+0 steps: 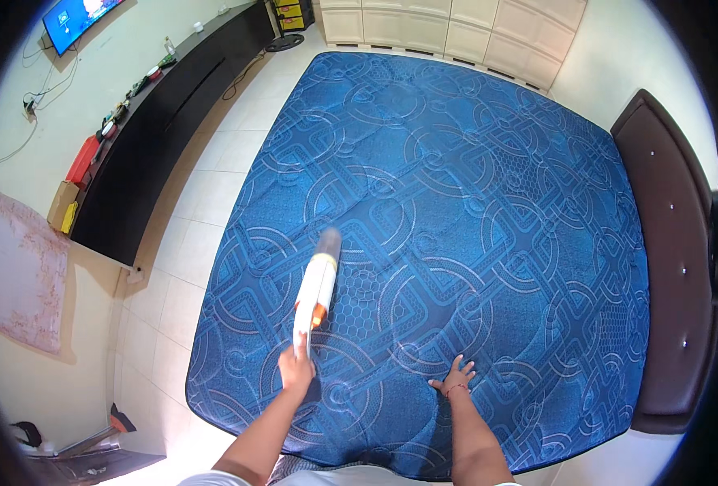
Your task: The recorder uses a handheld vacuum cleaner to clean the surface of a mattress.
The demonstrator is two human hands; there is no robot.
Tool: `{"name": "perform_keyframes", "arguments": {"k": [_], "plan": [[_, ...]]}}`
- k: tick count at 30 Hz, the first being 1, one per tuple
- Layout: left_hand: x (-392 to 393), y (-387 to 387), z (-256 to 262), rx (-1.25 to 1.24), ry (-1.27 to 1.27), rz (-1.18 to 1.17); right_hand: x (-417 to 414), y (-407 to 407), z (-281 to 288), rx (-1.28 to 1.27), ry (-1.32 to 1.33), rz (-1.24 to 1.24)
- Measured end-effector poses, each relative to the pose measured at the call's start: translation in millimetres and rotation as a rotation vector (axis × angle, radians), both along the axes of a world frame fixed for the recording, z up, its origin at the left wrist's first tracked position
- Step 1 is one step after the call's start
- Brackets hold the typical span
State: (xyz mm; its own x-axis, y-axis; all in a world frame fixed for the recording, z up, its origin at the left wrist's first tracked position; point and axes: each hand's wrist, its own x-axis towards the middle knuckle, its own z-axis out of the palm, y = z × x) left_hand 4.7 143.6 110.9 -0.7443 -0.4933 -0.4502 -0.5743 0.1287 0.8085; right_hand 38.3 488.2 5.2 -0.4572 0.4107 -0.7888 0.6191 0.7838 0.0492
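Observation:
My left hand (297, 368) is wrapped around the handle of a white and orange handheld vacuum cleaner (317, 282). Its grey nozzle, somewhat blurred, points away from me over a blue patterned mattress (444, 219). Whether the nozzle touches the fabric I cannot tell. To the right, my right hand (456, 379) rests on the near part of the mattress with its fingers spread. A thin red bracelet circles that wrist, and the hand holds nothing.
A brown padded headboard (663, 261) stands along the mattress's right side. Cream drawer cabinets (420, 27) line the far end. At left, past a strip of tiled floor (180, 243), runs a long black console (152, 140) bearing several small items. A broom (119, 419) lies lower left.

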Motion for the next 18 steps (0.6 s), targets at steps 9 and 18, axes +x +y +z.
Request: {"name": "perform_keyframes", "arguments": {"k": [9, 18], "plan": [[-144.3, -2.4, -18.5, -0.088, 0.096, -0.062, 2.3, 0.4, -6.8, -0.034, 0.023, 0.017], [28.2, -54.4, -34.4, -0.263, 0.015, -0.111, -0.4, -3.3, -3.8, -0.024, 0.01, 0.021]]}}
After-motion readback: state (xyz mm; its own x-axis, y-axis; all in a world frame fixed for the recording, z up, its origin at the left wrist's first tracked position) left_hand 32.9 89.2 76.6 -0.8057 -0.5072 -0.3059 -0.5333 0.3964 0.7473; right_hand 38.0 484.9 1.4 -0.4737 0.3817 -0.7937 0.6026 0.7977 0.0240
